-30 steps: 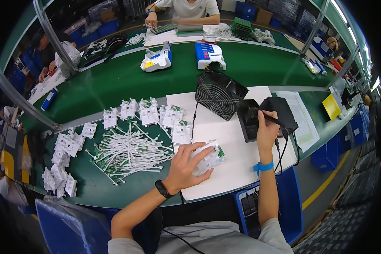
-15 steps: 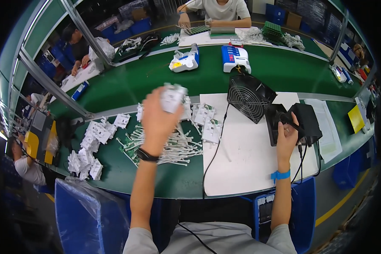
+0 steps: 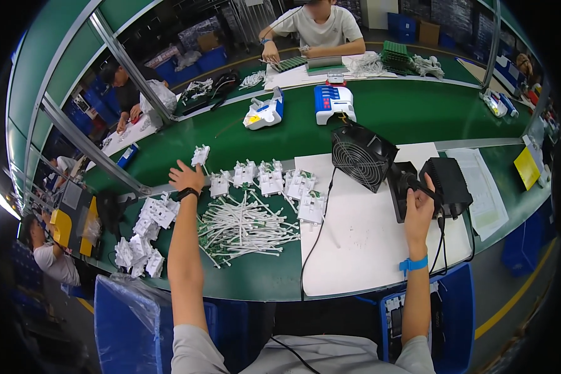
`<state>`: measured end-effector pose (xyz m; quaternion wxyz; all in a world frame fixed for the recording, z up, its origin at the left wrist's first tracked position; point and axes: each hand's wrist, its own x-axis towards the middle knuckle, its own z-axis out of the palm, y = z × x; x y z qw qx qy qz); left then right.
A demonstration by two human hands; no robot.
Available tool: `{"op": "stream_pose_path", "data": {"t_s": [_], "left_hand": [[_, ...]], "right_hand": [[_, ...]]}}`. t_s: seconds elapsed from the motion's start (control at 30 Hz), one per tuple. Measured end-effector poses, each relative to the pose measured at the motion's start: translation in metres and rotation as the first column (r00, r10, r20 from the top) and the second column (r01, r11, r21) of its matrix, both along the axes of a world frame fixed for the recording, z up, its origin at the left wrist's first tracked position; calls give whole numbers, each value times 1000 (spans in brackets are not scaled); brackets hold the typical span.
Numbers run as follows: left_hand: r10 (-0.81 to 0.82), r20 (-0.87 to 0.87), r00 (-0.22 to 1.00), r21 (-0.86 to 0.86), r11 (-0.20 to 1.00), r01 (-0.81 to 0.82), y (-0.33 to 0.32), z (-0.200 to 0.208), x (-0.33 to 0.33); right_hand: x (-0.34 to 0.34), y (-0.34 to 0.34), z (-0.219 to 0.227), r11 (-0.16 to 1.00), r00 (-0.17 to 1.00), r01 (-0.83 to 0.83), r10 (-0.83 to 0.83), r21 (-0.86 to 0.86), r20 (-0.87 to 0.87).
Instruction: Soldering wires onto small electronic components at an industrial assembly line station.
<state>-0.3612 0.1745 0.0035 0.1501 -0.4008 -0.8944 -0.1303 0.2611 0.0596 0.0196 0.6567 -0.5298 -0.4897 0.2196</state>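
Note:
My left hand (image 3: pixel 187 179) is stretched out at the far side of the bench, fingers spread and nothing gripped. Just beyond its fingertips is a white plastic housing (image 3: pixel 200 155), at the edge of the green belt. To its right stands a row of similar white housings (image 3: pixel 270 179), some with green boards and white leads. Below them lies a spread pile of white cables (image 3: pixel 246 225) with small green ends. My right hand (image 3: pixel 419 209) is closed around the black handle of what looks like a soldering iron (image 3: pixel 411 181), at its black stand; the tip is hidden.
A black fan (image 3: pixel 363 156) and a black power unit (image 3: pixel 446 187) stand by the white board (image 3: pixel 349 262). More white housings (image 3: pixel 140 240) are heaped at left. Blue-and-white devices (image 3: pixel 334 103) sit on the green belt (image 3: pixel 230 144). Blue bins (image 3: pixel 128 324) flank me. A co-worker (image 3: pixel 318 31) sits opposite.
My left hand has moved left and let go of a white housing, which is now at the belt's edge. My right hand stays on the black handle. The view has shifted slightly.

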Motion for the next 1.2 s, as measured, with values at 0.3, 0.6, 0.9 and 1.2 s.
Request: {"op": "stream_pose_path", "data": {"t_s": [0.3, 0.6, 0.9, 1.2], "left_hand": [[-163, 239, 957, -536, 800, 270, -47, 35, -26], [-148, 242, 959, -182, 964, 194, 17, 13, -53], [-48, 181, 982, 58, 998, 38, 75, -30, -81], [-143, 254, 956, -141, 973, 184, 49, 10, -72]], "right_hand": [[2, -20, 6, 991, 999, 3, 3, -137, 47], [-11, -13, -4, 992, 992, 13, 3, -127, 125], [-10, -15, -4, 988, 976, 103, -79, -113, 203], [1, -16, -16, 987, 968, 100, -68, -122, 242]]}}
